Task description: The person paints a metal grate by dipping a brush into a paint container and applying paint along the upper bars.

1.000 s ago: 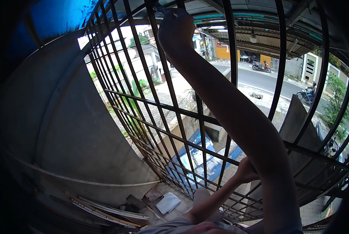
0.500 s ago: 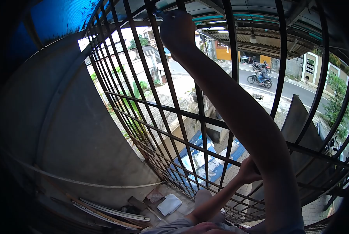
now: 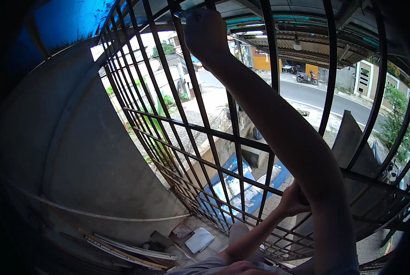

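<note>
High up at the window grille, my right hand [image 3: 206, 34] is closed around a paintbrush [image 3: 181, 14], whose shiny metal part shows beside a dark upright bar [image 3: 185, 50]. Bristles are too small and dark to make out. My right arm stretches across the view and covers part of the grille [image 3: 253, 145]. Lower down, my left hand [image 3: 295, 200] is curled around something dark. My right arm hides most of that thing.
A grey wall [image 3: 99, 151] stands at left. Long strips [image 3: 127, 250] and a white flat piece [image 3: 199, 240] lie below. Through the bars appear a blue sheet [image 3: 241, 188], a leaning dark panel [image 3: 347, 137], and a street with a parked motorcycle [image 3: 307, 78].
My right hand has shifted slightly left and up with the paintbrush. My left hand stays nearly in place. The rider on the street has left the view.
</note>
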`<state>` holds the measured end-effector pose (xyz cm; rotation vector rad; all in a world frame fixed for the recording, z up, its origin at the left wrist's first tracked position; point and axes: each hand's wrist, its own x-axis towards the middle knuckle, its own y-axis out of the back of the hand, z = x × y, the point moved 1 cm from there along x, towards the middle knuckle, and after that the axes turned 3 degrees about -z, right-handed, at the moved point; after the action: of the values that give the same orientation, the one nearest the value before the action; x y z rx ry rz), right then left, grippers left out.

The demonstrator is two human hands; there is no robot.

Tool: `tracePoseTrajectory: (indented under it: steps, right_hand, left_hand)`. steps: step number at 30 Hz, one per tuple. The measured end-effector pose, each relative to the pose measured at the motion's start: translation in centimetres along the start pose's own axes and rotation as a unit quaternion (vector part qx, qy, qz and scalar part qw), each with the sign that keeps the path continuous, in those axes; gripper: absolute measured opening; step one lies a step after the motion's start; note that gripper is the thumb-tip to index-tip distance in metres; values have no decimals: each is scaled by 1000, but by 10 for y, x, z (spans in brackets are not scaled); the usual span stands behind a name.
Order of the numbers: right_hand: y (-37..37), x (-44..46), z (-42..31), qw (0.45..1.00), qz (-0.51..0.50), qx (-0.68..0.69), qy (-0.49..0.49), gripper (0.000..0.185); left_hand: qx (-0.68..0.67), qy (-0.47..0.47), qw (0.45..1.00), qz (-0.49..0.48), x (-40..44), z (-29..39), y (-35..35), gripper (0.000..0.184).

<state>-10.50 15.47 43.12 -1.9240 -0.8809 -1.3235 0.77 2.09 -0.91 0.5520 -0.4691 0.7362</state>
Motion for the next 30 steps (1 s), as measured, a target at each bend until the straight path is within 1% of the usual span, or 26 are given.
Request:
tracePoseTrajectory:
  steps: [1, 2, 4, 5, 7, 9, 11, 13, 14, 16, 17, 18, 20, 21, 24, 26, 27, 29, 30]
  right_hand:
    - [-1, -2, 0, 999, -10, -8, 29, 28]
    - [1, -1, 2, 999, -9, -9, 30, 28]
    - [12, 0, -1, 993, 30, -68, 90, 28]
    - [11, 0, -4, 993, 30, -67, 90, 28]
    - [6, 0, -7, 999, 4, -24, 30, 30]
    - [3, -10, -9, 999, 4, -20, 45, 29]
    - [6, -15, -9, 998, 6, -17, 60, 29]
    - [18, -14, -11, 1000, -15, -23, -4, 30]
    - [15, -12, -11, 1000, -16, -22, -3, 30]
    - [7, -8, -4, 997, 61, 23, 48, 30]
    - [3, -7, 0, 998, 22, -1, 55, 29]
    - [4, -9, 0, 998, 24, -1, 54, 29]
    - [5, -14, -1, 999, -27, -23, 40, 29]
    - [9, -14, -2, 999, -27, -24, 40, 29]
    - [16, -8, 0, 999, -9, -27, 29, 29]
    - [8, -2, 2, 994, 49, -9, 101, 29]
    - [7, -3, 1, 994, 50, -7, 100, 29]
    - [4, -8, 1, 996, -43, -53, 49, 28]
    - [7, -8, 1, 996, -41, -54, 50, 28]
  left_hand:
    - [0, 0, 1000, -1, 0, 2, 0, 119]
    - [-10, 13, 1000, -5, 1, 3, 1, 119]
    - [-21, 26, 999, -7, 0, 7, 2, 118]
    - [-34, 33, 999, -6, 1, 9, 3, 117]
    - [-46, 39, 998, -3, 0, 3, 0, 116]
    - [-13, 10, 1000, 0, -1, -4, -2, 113]
    - [-11, 19, 1000, -2, 0, -5, -2, 112]
    - [-10, 27, 1000, -3, -1, -1, -1, 111]
    - [-15, 29, 999, -4, -1, 2, 0, 112]
    - [-19, 32, 999, -4, 0, 0, -1, 112]
    - [-26, 20, 999, 1, -1, 0, -1, 112]
    - [-34, 8, 999, 6, -1, 0, 0, 111]
    - [-28, 26, 999, -5, -1, 0, 0, 112]
    - [-22, 44, 999, -13, -1, 1, 1, 113]
    - [3, 37, 999, -7, 0, 6, 2, 116]
    - [-14, 29, 999, -2, 1, 8, 1, 116]
    - [-31, 21, 999, 1, 1, 8, 1, 116]
    - [-4, 18, 1000, 2, -1, 8, 1, 116]
    - [22, 13, 1000, 1, 1, 11, 3, 115]
